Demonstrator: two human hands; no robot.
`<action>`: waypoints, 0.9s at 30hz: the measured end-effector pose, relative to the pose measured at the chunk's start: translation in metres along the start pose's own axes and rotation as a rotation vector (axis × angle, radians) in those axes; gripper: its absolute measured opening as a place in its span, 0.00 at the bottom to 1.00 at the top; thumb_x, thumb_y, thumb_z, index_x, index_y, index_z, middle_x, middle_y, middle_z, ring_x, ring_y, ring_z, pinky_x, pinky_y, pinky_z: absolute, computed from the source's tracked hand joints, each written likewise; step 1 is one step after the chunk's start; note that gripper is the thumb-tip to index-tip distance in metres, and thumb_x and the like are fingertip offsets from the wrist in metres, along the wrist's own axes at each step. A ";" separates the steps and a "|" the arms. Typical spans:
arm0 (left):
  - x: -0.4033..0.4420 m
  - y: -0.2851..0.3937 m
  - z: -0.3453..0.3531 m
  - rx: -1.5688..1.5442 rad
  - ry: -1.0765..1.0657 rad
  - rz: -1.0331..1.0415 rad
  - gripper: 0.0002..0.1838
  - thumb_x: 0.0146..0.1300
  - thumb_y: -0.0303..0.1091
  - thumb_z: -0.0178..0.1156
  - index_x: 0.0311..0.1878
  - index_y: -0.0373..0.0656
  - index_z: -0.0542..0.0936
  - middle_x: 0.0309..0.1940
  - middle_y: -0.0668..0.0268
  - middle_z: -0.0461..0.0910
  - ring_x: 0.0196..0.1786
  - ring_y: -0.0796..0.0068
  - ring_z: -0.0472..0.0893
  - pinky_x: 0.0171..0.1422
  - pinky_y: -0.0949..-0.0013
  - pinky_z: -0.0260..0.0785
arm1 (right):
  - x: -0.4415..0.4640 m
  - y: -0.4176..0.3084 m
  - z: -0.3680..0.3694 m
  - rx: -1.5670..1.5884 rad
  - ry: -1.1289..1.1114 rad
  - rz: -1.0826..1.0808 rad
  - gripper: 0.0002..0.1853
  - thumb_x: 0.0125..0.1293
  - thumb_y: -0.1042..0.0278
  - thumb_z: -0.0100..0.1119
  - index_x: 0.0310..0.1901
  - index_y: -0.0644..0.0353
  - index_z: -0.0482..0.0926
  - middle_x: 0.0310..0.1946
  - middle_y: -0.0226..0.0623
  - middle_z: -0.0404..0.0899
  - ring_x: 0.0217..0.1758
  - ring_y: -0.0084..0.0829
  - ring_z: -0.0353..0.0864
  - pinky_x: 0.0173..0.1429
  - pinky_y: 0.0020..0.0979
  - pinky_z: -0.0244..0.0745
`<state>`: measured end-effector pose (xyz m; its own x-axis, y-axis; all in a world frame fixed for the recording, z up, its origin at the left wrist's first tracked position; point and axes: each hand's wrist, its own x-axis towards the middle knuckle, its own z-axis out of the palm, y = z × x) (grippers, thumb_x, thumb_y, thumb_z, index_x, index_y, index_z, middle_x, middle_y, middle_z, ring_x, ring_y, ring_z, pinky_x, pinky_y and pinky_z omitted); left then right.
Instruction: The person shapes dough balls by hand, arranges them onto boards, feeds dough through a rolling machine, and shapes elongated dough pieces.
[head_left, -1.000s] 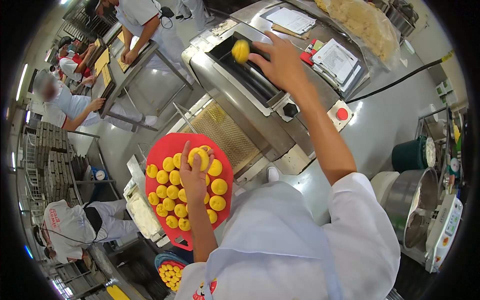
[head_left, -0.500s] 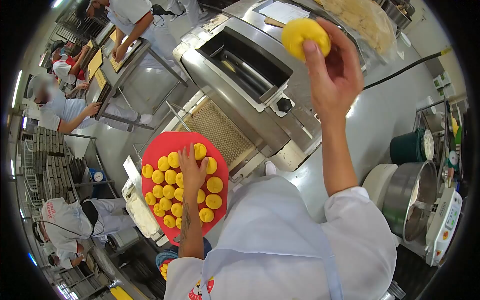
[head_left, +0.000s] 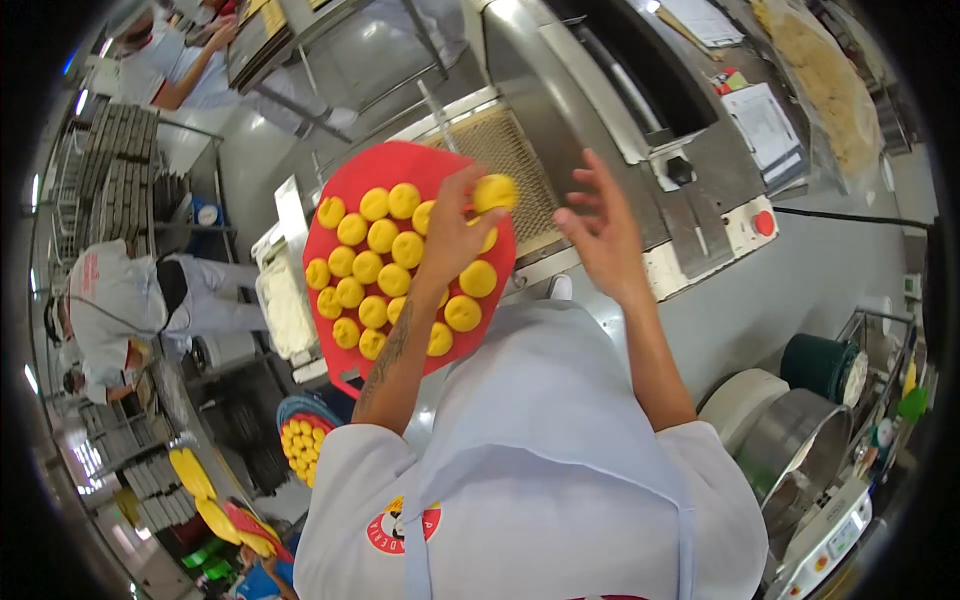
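Observation:
A red tray (head_left: 345, 180) carries several rounded yellow dough balls (head_left: 381, 236), some with dented tops. Over its right edge, my left hand (head_left: 452, 232) grips one yellow dough ball (head_left: 495, 192) between thumb and fingers. My left forearm crosses the tray and hides part of it. Right of the tray, my right hand (head_left: 604, 238) is open, fingers apart, with nothing in it. Behind both hands is a steel machine with a textured belt (head_left: 500, 150) and a dark hopper (head_left: 655, 60).
A black knob (head_left: 680, 170) and a red button (head_left: 764, 223) are on the machine. Papers (head_left: 765, 125) and a bag of dough (head_left: 830, 90) lie on top. A steel mixing bowl (head_left: 805, 440) stands right. Another person (head_left: 120, 290) works at left; more dough balls (head_left: 302, 440) sit below.
My right hand came down from above the machine; the dough ball it held is no longer in it. My left hand moved toward the tray's right edge and now grips a dough ball.

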<state>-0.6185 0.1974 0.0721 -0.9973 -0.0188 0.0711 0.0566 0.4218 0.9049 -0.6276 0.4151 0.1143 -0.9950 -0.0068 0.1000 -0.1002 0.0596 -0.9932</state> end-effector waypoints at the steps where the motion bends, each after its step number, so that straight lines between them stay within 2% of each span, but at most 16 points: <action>1: -0.006 0.031 -0.002 -0.175 -0.084 -0.090 0.35 0.57 0.32 0.74 0.67 0.43 0.72 0.60 0.53 0.74 0.67 0.51 0.72 0.70 0.53 0.68 | -0.010 0.017 0.019 0.152 -0.016 0.099 0.22 0.71 0.62 0.64 0.65 0.56 0.77 0.45 0.35 0.83 0.45 0.24 0.82 0.44 0.26 0.81; 2: -0.010 0.046 -0.004 -0.355 -0.167 -0.168 0.37 0.57 0.34 0.74 0.70 0.44 0.71 0.63 0.52 0.73 0.71 0.51 0.70 0.73 0.53 0.66 | -0.016 0.030 0.028 0.340 -0.069 0.236 0.22 0.73 0.61 0.62 0.65 0.56 0.76 0.45 0.35 0.82 0.44 0.24 0.82 0.43 0.26 0.81; 3: -0.016 0.047 -0.008 -0.148 -0.143 -0.091 0.37 0.58 0.37 0.74 0.70 0.44 0.71 0.66 0.51 0.71 0.74 0.49 0.66 0.75 0.52 0.62 | -0.019 0.037 0.033 0.524 -0.117 0.369 0.21 0.75 0.61 0.60 0.66 0.57 0.75 0.44 0.34 0.82 0.43 0.23 0.82 0.43 0.25 0.81; 5: -0.021 0.047 -0.014 0.263 -0.103 0.072 0.39 0.58 0.43 0.73 0.72 0.45 0.71 0.71 0.49 0.67 0.79 0.47 0.58 0.80 0.49 0.55 | -0.025 0.043 0.021 0.544 -0.148 0.434 0.21 0.77 0.58 0.57 0.65 0.58 0.75 0.44 0.32 0.82 0.42 0.21 0.81 0.41 0.24 0.81; 8: -0.015 -0.035 -0.019 0.820 -0.056 0.077 0.38 0.57 0.48 0.73 0.69 0.43 0.74 0.75 0.47 0.62 0.82 0.43 0.50 0.83 0.43 0.44 | -0.033 0.044 -0.010 0.601 -0.098 0.527 0.22 0.78 0.54 0.54 0.63 0.62 0.75 0.42 0.31 0.80 0.39 0.20 0.79 0.38 0.23 0.78; 9: -0.016 -0.043 -0.019 0.794 -0.129 0.099 0.33 0.54 0.46 0.75 0.60 0.40 0.78 0.70 0.47 0.67 0.81 0.39 0.50 0.84 0.40 0.39 | -0.032 0.044 -0.019 0.625 -0.072 0.551 0.23 0.79 0.53 0.53 0.63 0.64 0.75 0.42 0.31 0.80 0.37 0.19 0.78 0.36 0.23 0.77; 12: -0.011 -0.052 -0.010 0.671 -0.268 0.212 0.27 0.52 0.41 0.76 0.52 0.39 0.77 0.64 0.49 0.71 0.80 0.40 0.54 0.83 0.39 0.41 | -0.039 0.037 -0.042 0.728 -0.028 0.576 0.23 0.79 0.52 0.53 0.62 0.63 0.76 0.43 0.32 0.81 0.36 0.20 0.78 0.39 0.22 0.79; 13: -0.013 -0.047 -0.008 0.608 -0.286 0.316 0.24 0.53 0.35 0.76 0.48 0.40 0.74 0.57 0.52 0.75 0.73 0.43 0.66 0.80 0.45 0.54 | -0.041 0.022 -0.042 0.732 0.027 0.597 0.22 0.80 0.53 0.51 0.61 0.64 0.75 0.43 0.34 0.81 0.40 0.21 0.80 0.41 0.23 0.81; 16: -0.029 -0.021 0.004 0.111 -0.282 -0.053 0.23 0.57 0.30 0.73 0.51 0.40 0.73 0.54 0.54 0.77 0.61 0.53 0.78 0.72 0.55 0.68 | -0.044 -0.026 -0.032 0.752 0.143 0.610 0.23 0.80 0.55 0.49 0.64 0.65 0.73 0.44 0.37 0.82 0.39 0.23 0.83 0.40 0.24 0.83; 17: -0.034 -0.011 0.005 0.013 -0.153 0.016 0.21 0.63 0.28 0.69 0.57 0.38 0.73 0.50 0.59 0.79 0.53 0.65 0.81 0.62 0.67 0.75 | -0.047 -0.030 -0.036 0.708 0.114 0.573 0.23 0.80 0.56 0.50 0.65 0.65 0.73 0.43 0.37 0.82 0.37 0.24 0.83 0.38 0.24 0.83; 20: -0.047 0.016 -0.002 -0.461 0.131 -0.192 0.18 0.70 0.29 0.63 0.61 0.37 0.75 0.45 0.64 0.78 0.49 0.68 0.82 0.55 0.63 0.80 | -0.048 -0.037 -0.053 0.559 0.039 0.446 0.23 0.79 0.57 0.51 0.68 0.64 0.71 0.43 0.40 0.82 0.32 0.27 0.84 0.31 0.25 0.83; 21: -0.055 0.002 -0.007 -0.671 0.091 -0.332 0.18 0.75 0.30 0.57 0.65 0.38 0.73 0.49 0.66 0.77 0.51 0.74 0.81 0.55 0.63 0.82 | -0.045 -0.039 -0.061 0.495 0.020 0.395 0.24 0.79 0.58 0.52 0.68 0.63 0.71 0.42 0.40 0.82 0.30 0.27 0.84 0.29 0.26 0.82; 24: -0.072 -0.003 -0.018 -1.001 0.194 -0.479 0.18 0.76 0.29 0.55 0.66 0.39 0.72 0.52 0.62 0.76 0.53 0.71 0.81 0.59 0.58 0.82 | -0.031 -0.039 -0.081 0.442 0.062 0.289 0.23 0.78 0.59 0.55 0.68 0.61 0.72 0.43 0.42 0.83 0.27 0.26 0.83 0.26 0.26 0.81; 25: -0.077 -0.003 -0.021 -1.074 0.199 -0.489 0.21 0.75 0.27 0.55 0.69 0.40 0.68 0.55 0.59 0.75 0.56 0.67 0.82 0.63 0.54 0.80 | -0.025 -0.040 -0.086 0.453 0.087 0.239 0.23 0.78 0.59 0.55 0.68 0.62 0.72 0.43 0.42 0.83 0.28 0.26 0.83 0.27 0.25 0.81; 27: -0.085 0.003 -0.021 -1.037 0.190 -0.466 0.24 0.73 0.25 0.56 0.70 0.40 0.65 0.55 0.58 0.76 0.57 0.64 0.82 0.65 0.52 0.79 | -0.011 -0.050 -0.089 0.494 0.160 0.162 0.24 0.78 0.60 0.55 0.69 0.63 0.71 0.45 0.43 0.83 0.30 0.25 0.84 0.28 0.22 0.80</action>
<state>-0.5321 0.1813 0.0777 -0.9132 -0.1505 -0.3786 -0.2163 -0.6082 0.7637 -0.6116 0.5010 0.1684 -0.9892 0.1180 -0.0870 0.0283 -0.4289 -0.9029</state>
